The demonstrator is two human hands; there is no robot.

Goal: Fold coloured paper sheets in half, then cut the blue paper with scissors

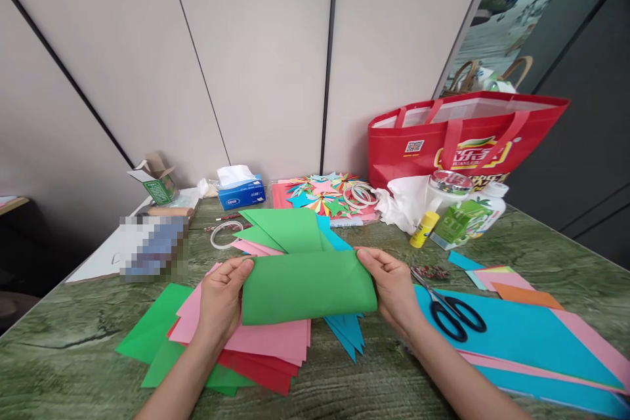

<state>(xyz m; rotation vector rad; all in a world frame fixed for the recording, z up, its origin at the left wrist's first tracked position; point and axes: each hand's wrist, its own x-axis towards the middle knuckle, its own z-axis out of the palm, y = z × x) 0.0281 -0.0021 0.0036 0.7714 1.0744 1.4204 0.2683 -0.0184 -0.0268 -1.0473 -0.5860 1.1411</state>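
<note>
The bare left hand (221, 298) is gripping one end of a green rectangular paper sheet (308, 289), thumb on top and fingers curling beneath. The sheet is spanning the gap between the hands, raised over the table's middle and looking doubled over, its lower edge rounded rather than sharply creased. The bare right hand (394, 289) is pinching the other end in the same way. The step in hand is seemingly a fold — bringing edges together — and the next move is probably calling for level corners and firm pressing against something flat.

Around this, at far left, a green-and-white open cardboard box (161, 190) is standing near a blue tissue box (242, 195). Loose green, pink and red paper sheets (266, 341) are fanning out below the held one, so a pressing surface there is looking uneven. Blue pointed paper pieces (347, 335) are poking out beside them. Multicoloured paper stars (325, 191) are lying behind. Further right, a yellow glue stick (424, 230) is standing before a red shopping bag (398, 152). Black-handled metal scissors (450, 318) are resting on wide blue paper sheets (522, 335), blades pointing toward the right hand — the nearest obstacle on that side.
</note>
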